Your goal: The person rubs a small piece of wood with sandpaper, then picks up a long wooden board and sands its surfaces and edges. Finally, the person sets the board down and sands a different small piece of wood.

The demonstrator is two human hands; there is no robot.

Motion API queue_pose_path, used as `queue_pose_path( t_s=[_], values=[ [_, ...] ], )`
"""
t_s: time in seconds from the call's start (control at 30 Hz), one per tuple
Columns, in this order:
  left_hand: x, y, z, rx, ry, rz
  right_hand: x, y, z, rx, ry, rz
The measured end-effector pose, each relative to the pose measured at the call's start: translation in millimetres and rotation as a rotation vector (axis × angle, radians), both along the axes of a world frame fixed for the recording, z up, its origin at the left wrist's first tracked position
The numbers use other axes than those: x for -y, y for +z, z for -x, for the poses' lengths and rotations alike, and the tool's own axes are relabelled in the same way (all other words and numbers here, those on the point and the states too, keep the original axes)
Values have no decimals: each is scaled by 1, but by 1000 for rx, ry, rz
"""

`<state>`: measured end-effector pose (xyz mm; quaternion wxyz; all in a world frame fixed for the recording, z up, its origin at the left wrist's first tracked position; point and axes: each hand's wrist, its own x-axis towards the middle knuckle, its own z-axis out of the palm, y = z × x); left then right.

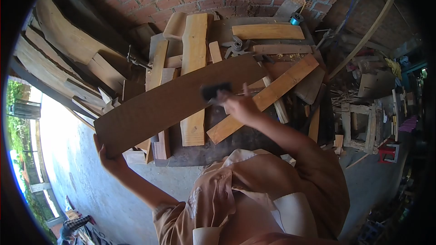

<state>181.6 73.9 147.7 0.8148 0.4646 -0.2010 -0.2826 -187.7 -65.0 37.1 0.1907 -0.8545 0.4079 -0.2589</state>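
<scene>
A wide dark brown board (159, 104) lies slantwise over lighter planks on the workbench, its left end reaching past the bench. My left hand (108, 156) grips that lower left end, fingers on the edge. Over the middle of the board, my right hand (236, 104) is closed on a small dark block, blurred by motion (215, 91). Whether the block touches the board cannot be made out. Under and beside the board are a long light plank (194, 45) and an orange-brown plank (272, 93).
The workbench (181, 158) also bears a metal star-shaped part (236, 46), a short plank (268, 31) and a blue spool (296, 18). Large slabs (68, 31) lean at the left. A wooden frame (361, 124) and red stool (388, 152) stand right.
</scene>
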Motion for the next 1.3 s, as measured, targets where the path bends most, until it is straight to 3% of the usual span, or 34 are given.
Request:
queue_pose_path(
  t_s=[0.1, 0.17, 0.2, 0.23, 0.37, 0.43, 0.47, 0.53, 0.6, 0.7, 0.77, 0.87, 0.93, 1.0, 1.1, 1.17, 1.23, 1.3],
  values=[
    [1, 1, 2, -8, 22, 0, 59, -17, 49, -334, -366, -148],
    [4, 2, 5, -14, 54, -3, 84, -50, 77, -390, -484, -52],
    [5, 3, 7, -17, 85, -7, 82, -39, 66, -462, -445, -142],
    [7, 5, 10, -21, 86, -1, 63, -24, 45, -356, -384, 38],
    [9, 20, 23, -13, 102, -14, -25, 13, -35, 61, 9, 153],
    [7, 20, 22, 2, 103, -33, -15, 7, -26, 90, -34, 78],
    [6, 18, 19, 9, 88, -25, 6, -9, -8, 45, -126, 111],
    [4, 16, 18, 10, 78, -16, 50, -11, 29, -115, -376, -174],
    [6, 17, 21, 16, 98, -16, 85, -32, 55, -375, -582, -67],
    [14, 30, 32, 35, 142, -33, 69, -35, 24, -349, -432, -84],
    [19, 36, 34, 38, 144, -35, 20, 2, -12, 18, -205, 128],
    [20, 39, 35, 51, 146, -43, 3, 2, -16, 136, -158, 125],
    [18, 38, 33, 56, 142, -51, 45, -11, 22, -210, -375, -155],
    [14, 32, 31, 69, 130, -35, 83, -24, 55, -328, -583, -133],
    [15, 32, 32, 58, 119, -15, 77, -13, 40, -428, -504, -237],
    [15, 31, 30, 54, 119, -8, 43, -12, 5, -255, -355, 40],
    [14, 29, 29, 55, 126, 0, 12, -1, -19, 83, -167, 286],
    [11, 27, 27, 23, 108, -14, 22, -9, -8, 27, -222, 155]
  ],
)
